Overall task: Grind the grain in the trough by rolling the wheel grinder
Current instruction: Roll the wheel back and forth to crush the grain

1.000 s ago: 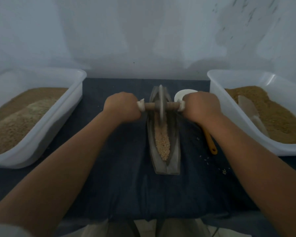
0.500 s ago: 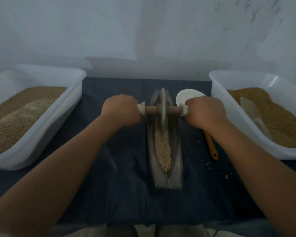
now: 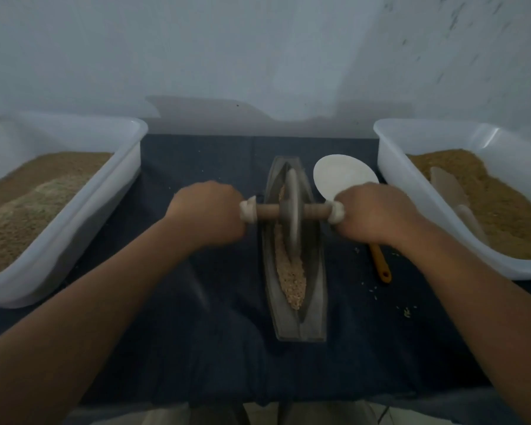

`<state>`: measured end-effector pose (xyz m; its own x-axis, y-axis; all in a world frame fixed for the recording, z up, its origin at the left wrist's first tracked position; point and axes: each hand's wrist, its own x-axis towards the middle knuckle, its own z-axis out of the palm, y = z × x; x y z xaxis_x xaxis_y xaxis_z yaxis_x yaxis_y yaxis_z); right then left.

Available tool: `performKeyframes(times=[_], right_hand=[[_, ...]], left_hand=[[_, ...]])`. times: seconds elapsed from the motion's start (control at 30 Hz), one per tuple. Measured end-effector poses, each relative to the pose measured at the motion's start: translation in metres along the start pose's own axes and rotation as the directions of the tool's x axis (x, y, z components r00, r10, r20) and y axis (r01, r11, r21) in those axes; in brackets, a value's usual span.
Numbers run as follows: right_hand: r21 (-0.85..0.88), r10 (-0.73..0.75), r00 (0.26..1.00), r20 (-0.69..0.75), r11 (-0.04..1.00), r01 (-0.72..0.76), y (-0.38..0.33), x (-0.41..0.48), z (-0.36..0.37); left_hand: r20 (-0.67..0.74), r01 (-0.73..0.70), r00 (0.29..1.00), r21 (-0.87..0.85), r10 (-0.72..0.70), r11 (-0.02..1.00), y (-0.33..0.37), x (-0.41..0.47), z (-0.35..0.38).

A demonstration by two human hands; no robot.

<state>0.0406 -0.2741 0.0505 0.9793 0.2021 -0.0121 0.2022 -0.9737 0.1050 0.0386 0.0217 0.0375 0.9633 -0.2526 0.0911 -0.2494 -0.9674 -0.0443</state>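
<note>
So the wheel grinder (image 3: 292, 210) has just rolled a little back toward the person from the far end of the trough (image 3: 315, 302), and a bit of grain (image 3: 292, 277) now shows behind it too. The left hand (image 3: 209, 213) and right hand (image 3: 371, 213) are each fisted round an end of the wooden axle, with the wheel down in the groove. The grain nearer the person looks pretty coarse, so I'd guess plenty of passes are left.

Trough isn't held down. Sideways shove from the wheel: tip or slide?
Probably neither easily. The trough looks thick-walled, low and broad-based, so likely heavy and stable. It lies on cloth, which probably resists sliding. It's long and narrow, though, so a hard push from the wheel might twist it.
</note>
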Motion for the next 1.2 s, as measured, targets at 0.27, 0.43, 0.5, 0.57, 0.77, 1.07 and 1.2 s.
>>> performKeyframes(times=[0.27,0.43,0.5,0.57,0.77,1.07,1.2], right_hand=[[-0.016,0.058,0.996,-0.074,0.998,-0.059,-0.005,0.02,-0.005],[0.206,-0.129,0.95,0.286,0.976,0.071,0.004,-0.053,-0.019],[0.192,-0.123,0.938,0.323,0.979,0.062,0.002,-0.05,-0.018],[0.075,-0.045,0.984,0.174,0.997,0.032,-0.001,-0.026,-0.013],[-0.033,0.081,0.971,-0.224,0.995,-0.09,-0.007,0.044,-0.006],[0.215,-0.162,0.941,0.296,0.972,0.099,0.012,-0.028,-0.01],[0.022,-0.001,1.0,0.01,1.0,0.0,0.007,0.016,0.006]], left_hand=[[0.037,-0.015,0.999,-0.02,0.016,1.0,0.003,0.022,-0.012],[0.065,-0.161,0.984,-0.059,0.165,0.985,-0.007,-0.048,-0.006],[0.052,-0.131,0.99,-0.03,0.133,0.991,-0.005,-0.048,-0.001],[0.029,-0.05,0.998,-0.019,0.05,0.999,-0.001,-0.027,0.0],[-0.02,0.118,0.993,-0.042,-0.119,0.992,0.005,0.042,-0.005],[0.038,-0.157,0.986,-0.053,0.159,0.986,-0.008,-0.036,0.003],[-0.002,-0.012,1.0,-0.02,0.012,1.0,0.003,0.008,-0.007]])
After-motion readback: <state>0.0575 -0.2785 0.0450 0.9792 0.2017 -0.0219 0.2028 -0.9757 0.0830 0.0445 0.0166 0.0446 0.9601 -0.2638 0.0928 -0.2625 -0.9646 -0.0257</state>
